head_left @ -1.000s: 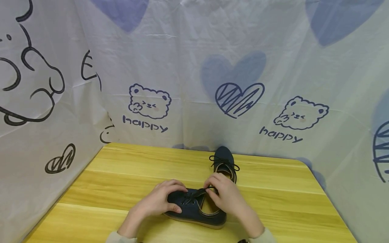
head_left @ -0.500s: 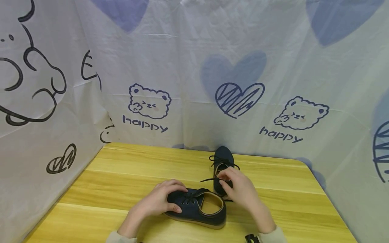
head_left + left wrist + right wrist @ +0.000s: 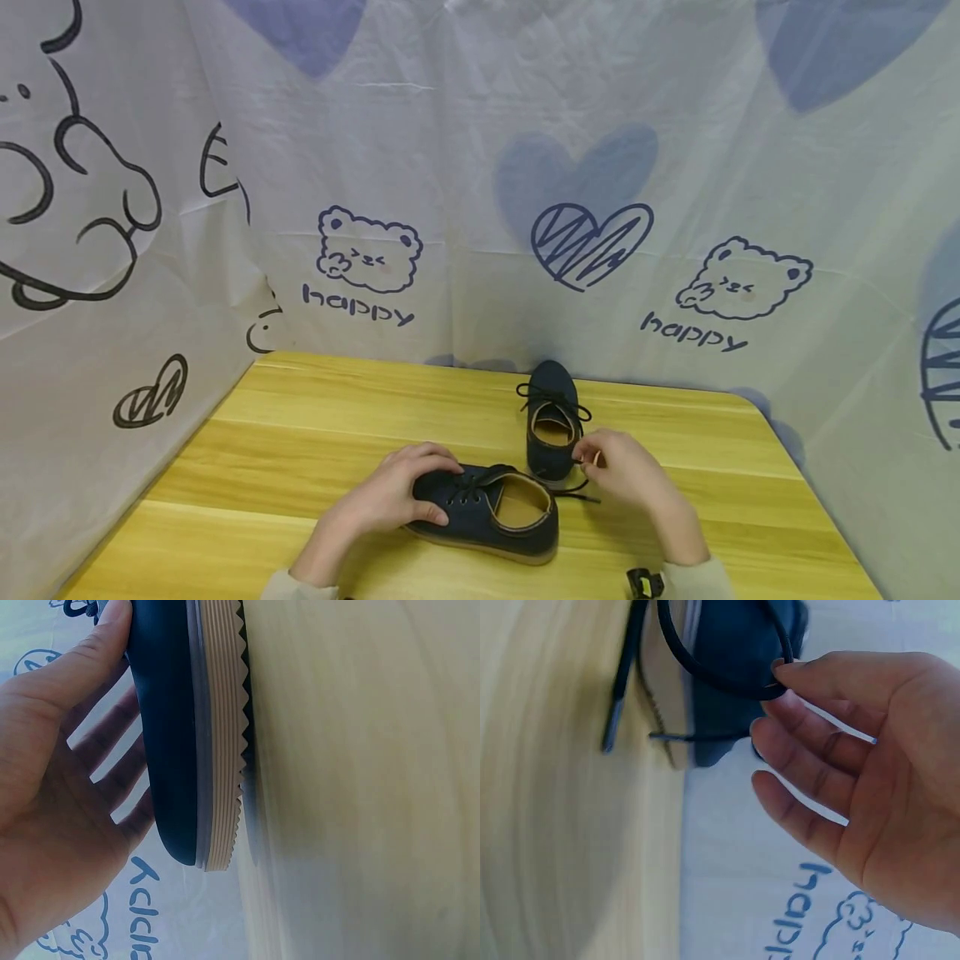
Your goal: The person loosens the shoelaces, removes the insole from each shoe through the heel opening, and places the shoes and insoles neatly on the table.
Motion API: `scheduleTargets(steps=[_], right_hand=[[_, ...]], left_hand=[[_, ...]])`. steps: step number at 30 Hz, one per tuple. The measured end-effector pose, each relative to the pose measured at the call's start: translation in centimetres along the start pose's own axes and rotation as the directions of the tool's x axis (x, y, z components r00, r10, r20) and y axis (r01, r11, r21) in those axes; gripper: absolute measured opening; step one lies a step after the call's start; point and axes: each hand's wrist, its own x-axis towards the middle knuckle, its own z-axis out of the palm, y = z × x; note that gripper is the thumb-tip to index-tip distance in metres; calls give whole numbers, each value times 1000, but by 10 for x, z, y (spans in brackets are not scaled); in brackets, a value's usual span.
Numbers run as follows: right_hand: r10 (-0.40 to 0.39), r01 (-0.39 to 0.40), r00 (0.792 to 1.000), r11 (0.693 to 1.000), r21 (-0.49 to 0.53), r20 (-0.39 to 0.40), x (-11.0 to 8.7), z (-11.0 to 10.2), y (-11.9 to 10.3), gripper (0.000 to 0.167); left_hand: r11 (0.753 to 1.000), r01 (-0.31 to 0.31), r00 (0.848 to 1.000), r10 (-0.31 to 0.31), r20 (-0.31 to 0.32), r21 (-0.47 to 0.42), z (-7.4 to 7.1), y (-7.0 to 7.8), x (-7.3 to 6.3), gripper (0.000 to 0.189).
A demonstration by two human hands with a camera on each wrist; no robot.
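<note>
Navy near shoe: your left hand gripped toe, right hand pinched lace past heel; lace-placing, seemingly, wanted careful release next.

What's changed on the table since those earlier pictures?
The right hand, pinching a thin black shoelace, has moved rightward, carrying it past the heel of the near navy shoe. The left hand still holds that shoe's toe; the far navy shoe stays put.

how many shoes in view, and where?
2: near shoe, on the table, gripped by the left hand; far shoe, beyond it, toe toward the table's back edge. No others visible.
</note>
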Motion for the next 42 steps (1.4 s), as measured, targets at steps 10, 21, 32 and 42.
scheduleTargets(steps=[10, 21, 32, 42], right_hand=[[38, -38, 999, 999, -18, 33, 0, 4, 13, 14], [-111, 127, 979, 988, 88, -173, 3, 2, -19, 13], [-268, 277, 960, 954, 116, -85, 8, 23, -47, 12], [-293, 294, 955, 956, 20, -43, 13, 41, -53, 12]], left_hand=[[1000, 0, 1000, 0, 1, 3, 0, -1, 1, 57], [1000, 4, 1000, -4, 6, -4, -1, 1, 0, 57], [1000, 6, 1000, -6, 6, -6, -1, 1, 0, 56], [1000, -6, 1000, 6, 3, -3, -2, 2, 0, 56]])
